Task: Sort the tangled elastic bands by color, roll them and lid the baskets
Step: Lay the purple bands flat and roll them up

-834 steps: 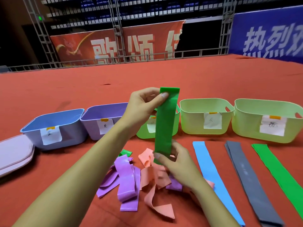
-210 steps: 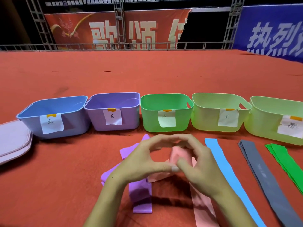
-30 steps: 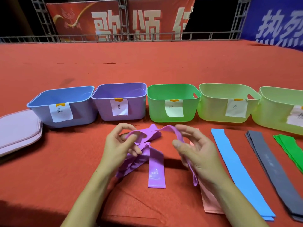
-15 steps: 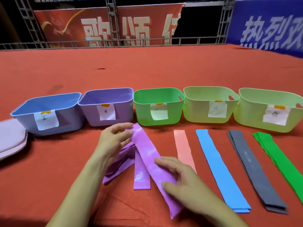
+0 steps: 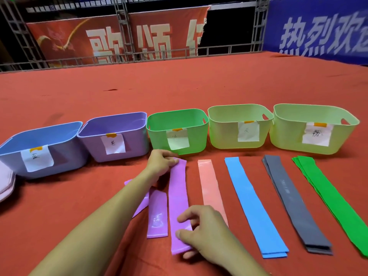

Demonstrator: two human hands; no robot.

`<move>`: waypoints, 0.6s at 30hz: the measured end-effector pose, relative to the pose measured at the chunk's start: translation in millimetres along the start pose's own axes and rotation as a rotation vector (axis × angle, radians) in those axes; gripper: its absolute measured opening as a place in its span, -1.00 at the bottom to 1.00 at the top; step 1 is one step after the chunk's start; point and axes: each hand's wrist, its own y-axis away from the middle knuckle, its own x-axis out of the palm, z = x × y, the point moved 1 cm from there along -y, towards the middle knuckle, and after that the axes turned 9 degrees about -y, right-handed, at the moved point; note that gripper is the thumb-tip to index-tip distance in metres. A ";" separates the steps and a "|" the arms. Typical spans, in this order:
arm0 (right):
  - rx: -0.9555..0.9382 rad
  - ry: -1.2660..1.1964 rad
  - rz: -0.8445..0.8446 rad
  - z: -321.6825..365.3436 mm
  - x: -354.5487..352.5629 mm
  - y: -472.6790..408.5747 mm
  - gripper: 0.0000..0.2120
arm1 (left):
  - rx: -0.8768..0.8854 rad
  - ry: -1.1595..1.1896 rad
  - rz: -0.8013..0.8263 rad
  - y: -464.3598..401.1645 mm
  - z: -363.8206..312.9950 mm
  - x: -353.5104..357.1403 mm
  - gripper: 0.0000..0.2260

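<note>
I am laying a purple band flat on the red cloth, my left hand pinching its far end at 12 o'clock and my right hand gripping its near end at 6. At 12 o'clock five labelled baskets are standing in a row; their insides are showing nothing. Lids are lying at 9 o'clock.

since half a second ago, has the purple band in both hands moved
Yes. The purple band lay slanted across the others; now it lies flat and straight beside the pink band, far end below the green basket.
</note>
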 end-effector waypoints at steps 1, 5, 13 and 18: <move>-0.001 0.043 -0.010 0.1 0.5 -1.0 -0.77 | 0.036 -0.050 -0.014 -2.5 2.0 1.3 -0.88; -0.017 0.176 -0.026 -3.5 2.9 -6.0 -0.74 | 0.190 -0.265 -0.105 -7.4 -1.0 8.4 -0.92; 0.011 0.309 -0.019 0.7 6.5 -3.1 -0.79 | 0.179 -0.560 -0.117 -4.4 2.7 11.9 -0.92; -0.151 0.806 -0.020 12.2 6.9 3.9 -0.68 | 0.220 -0.664 -0.145 -2.1 -2.0 12.6 -0.85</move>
